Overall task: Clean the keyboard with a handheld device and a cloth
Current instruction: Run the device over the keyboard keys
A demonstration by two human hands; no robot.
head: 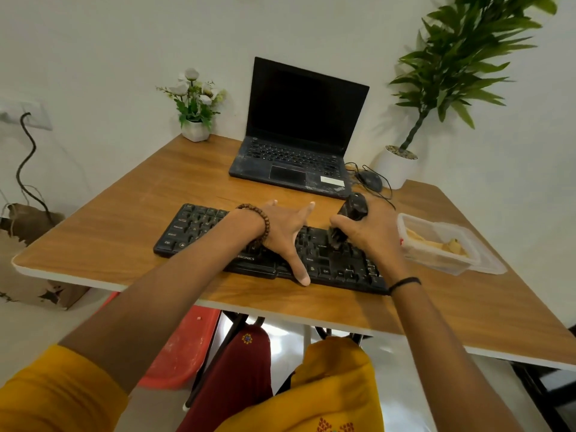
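Table (131, 213): wooden top with a pale edge; everything below except the bag sits on it. Clock directions are read from the table's middle, 12 being away from the person.
Plant (461, 57): tall and leafy, in a white pot at 2 o'clock, against the wall.
Laptop (305, 120): at 12 o'clock, lid open, screen dark, dusty deck.
Keyboard (199, 229): black, at 6 o'clock along the near edge, slanting, its right end nearer the person.
Bag (28, 226): brown paper, on the floor at 9 o'clock.
Tub (466, 241): clear plastic, at 4 o'clock, just beside the keyboard's right end; pale yellow contents, cannot tell what.
Left hand (280, 232): palm flat on the keyboard's middle, fingers straight and spread, thumb toward 6 o'clock, gripping nothing.
Right hand (371, 235): fingers curled round the device, over the keyboard's right half.
Flowers (194, 101): white, in a small white pot at 11 o'clock.
Device (353, 207): black, tilted, top toward 12 o'clock, bristled end down on the keys.
Mouse (369, 179): black, corded, at 1 o'clock between laptop and plant pot.
Beads (258, 219): brown bracelet on the left wrist.
Band (403, 283): thin, black, on the right wrist.
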